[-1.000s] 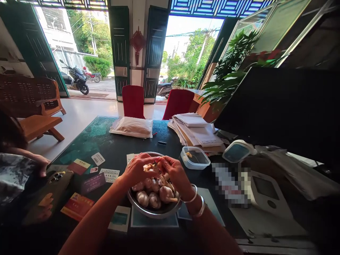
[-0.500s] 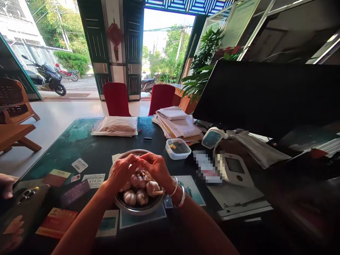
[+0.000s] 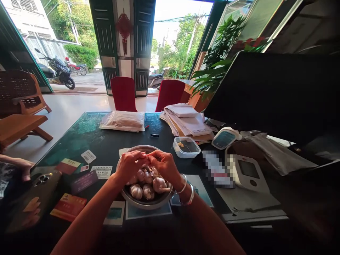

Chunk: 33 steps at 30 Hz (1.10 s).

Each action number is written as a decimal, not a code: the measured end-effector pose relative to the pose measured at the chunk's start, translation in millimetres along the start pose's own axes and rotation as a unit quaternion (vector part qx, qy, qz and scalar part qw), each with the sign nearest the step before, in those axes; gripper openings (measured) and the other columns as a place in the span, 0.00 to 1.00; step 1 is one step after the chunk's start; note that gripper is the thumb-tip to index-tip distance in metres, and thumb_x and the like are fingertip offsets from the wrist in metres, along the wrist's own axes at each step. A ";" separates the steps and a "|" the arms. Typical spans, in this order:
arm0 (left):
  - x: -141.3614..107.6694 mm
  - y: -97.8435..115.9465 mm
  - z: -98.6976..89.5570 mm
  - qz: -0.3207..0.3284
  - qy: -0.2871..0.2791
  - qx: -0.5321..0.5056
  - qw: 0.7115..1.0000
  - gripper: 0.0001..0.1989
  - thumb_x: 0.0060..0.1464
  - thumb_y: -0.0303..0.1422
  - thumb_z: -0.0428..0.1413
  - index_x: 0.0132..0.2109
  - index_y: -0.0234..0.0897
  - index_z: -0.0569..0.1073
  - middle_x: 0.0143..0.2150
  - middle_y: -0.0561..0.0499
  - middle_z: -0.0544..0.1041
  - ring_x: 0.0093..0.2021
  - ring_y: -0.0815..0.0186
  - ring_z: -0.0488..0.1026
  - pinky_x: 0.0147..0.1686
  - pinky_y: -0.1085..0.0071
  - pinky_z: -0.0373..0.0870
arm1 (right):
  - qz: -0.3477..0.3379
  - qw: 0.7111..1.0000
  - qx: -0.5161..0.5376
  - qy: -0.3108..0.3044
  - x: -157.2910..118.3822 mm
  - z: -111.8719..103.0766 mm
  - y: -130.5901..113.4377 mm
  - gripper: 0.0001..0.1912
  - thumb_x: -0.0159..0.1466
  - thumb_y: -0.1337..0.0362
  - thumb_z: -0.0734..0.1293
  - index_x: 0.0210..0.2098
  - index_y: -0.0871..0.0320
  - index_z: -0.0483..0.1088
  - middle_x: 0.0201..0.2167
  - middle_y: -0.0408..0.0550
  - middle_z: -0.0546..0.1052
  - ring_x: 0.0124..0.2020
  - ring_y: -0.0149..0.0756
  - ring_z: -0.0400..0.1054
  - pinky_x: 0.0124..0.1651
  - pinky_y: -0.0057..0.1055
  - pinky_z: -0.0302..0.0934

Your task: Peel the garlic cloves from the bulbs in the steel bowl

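Note:
Over a metal bowl (image 3: 148, 205) my left hand (image 3: 130, 164) and my right hand (image 3: 165, 165) meet with fingertips pinched together. Between them is a small garlic clove (image 3: 147, 155), mostly covered by the fingers. Several whole garlic bulbs (image 3: 136, 191) with whitish-purple skin lie in the bowl below. Two light bangles circle my right wrist. Just beyond that hand stands a clear plastic box (image 3: 187, 152) holding a few pale yellow pieces (image 3: 181, 144).
Cards and a phone (image 3: 37, 198) lie to the left, near another person's hand (image 3: 22, 166). A plastic-wrapped packet (image 3: 122, 121) and a paper stack (image 3: 187, 120) sit at the back. On the right are a white device with a screen (image 3: 249, 173) and a dark monitor (image 3: 276, 95).
The view has shifted left, so everything appears further right. My hands stay together above the bowl, fingers slightly repositioned. More of the other person's hand and arm shows at left.

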<state>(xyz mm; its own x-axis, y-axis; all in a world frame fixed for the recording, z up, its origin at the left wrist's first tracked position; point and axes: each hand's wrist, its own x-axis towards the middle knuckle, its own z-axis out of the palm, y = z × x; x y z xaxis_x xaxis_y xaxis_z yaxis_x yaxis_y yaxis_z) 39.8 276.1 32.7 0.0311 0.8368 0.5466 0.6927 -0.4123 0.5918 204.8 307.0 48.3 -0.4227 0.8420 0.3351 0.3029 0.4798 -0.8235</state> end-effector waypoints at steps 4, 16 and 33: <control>2.1 1.6 -0.1 0.001 -0.002 -0.029 1.000 0.04 0.51 0.29 0.58 0.31 0.36 0.78 0.32 0.51 0.81 0.31 0.67 0.76 0.33 0.74 0.69 | -0.031 0.998 -0.045 0.011 0.9 0.5 -1.7 0.09 0.63 0.65 0.61 0.31 0.58 0.73 0.26 0.43 0.77 0.27 0.31 0.68 0.32 0.27 0.60; 3.3 2.0 -1.8 -0.106 0.012 -0.170 0.980 0.07 0.48 0.33 0.61 0.35 0.35 0.77 0.35 0.50 0.81 0.34 0.65 0.78 0.34 0.73 0.72 | 0.006 0.998 0.068 -0.008 -0.4 -0.3 -2.7 0.10 0.62 0.58 0.64 0.36 0.57 0.73 0.31 0.46 0.78 0.31 0.35 0.72 0.34 0.29 0.65; 5.0 -1.7 -1.6 -0.062 0.024 -0.094 0.993 0.10 0.42 0.26 0.64 0.36 0.40 0.81 0.34 0.51 0.81 0.33 0.66 0.77 0.37 0.72 0.72 | 0.034 0.992 0.122 -0.028 0.6 3.0 2.5 0.12 0.60 0.57 0.66 0.34 0.59 0.76 0.30 0.48 0.79 0.27 0.37 0.72 0.31 0.31 0.67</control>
<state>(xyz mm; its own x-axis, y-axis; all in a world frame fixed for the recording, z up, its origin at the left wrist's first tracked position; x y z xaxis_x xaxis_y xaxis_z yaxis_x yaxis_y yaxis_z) 37.6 280.3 35.4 -0.0838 0.8690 0.4877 0.5414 -0.3712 0.7544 202.7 308.0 45.1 -0.4573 0.8521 0.2544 0.1191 0.3422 -0.9321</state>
